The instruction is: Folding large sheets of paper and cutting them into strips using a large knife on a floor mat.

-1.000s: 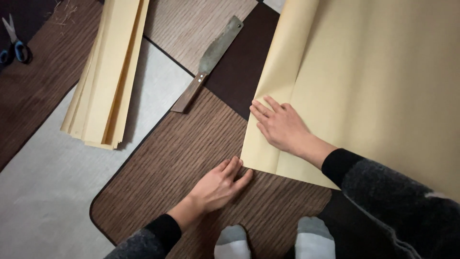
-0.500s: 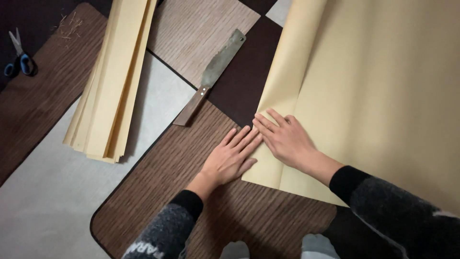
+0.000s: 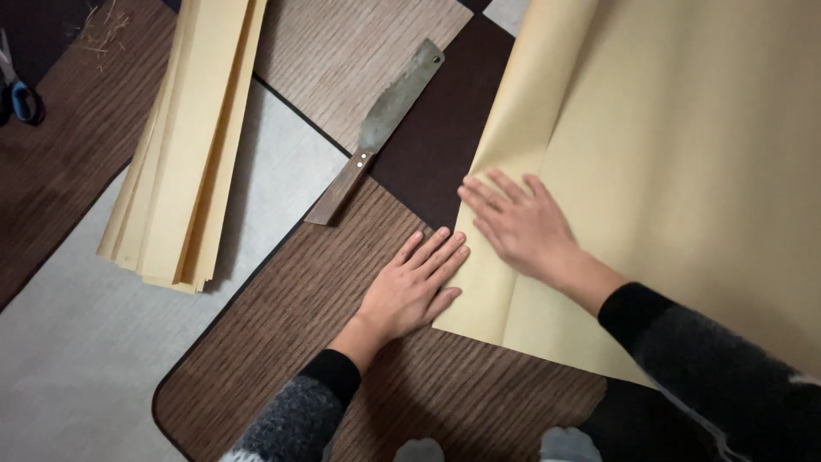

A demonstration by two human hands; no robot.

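A large cream paper sheet [image 3: 684,171] lies folded over on the floor at the right. My right hand [image 3: 517,222] presses flat on it near its folded left edge, fingers spread. My left hand [image 3: 415,287] lies flat on the wood-grain mat [image 3: 282,342], its fingertips touching the sheet's folded edge. Neither hand holds anything. A long flat blade with a wooden handle [image 3: 376,128] lies on the floor just beyond the hands, handle toward me.
A stack of long cream paper strips [image 3: 184,145] lies at the upper left. Blue-handled scissors [image 3: 17,94] sit at the far left edge. Dark and wood-grain mats and a grey floor patch [image 3: 77,342] surround the sheet. My socked toes [image 3: 564,445] show at the bottom.
My left hand slid forward along the mat to the sheet's folded edge. My right hand moved a little further up the fold. The view shifted slightly.
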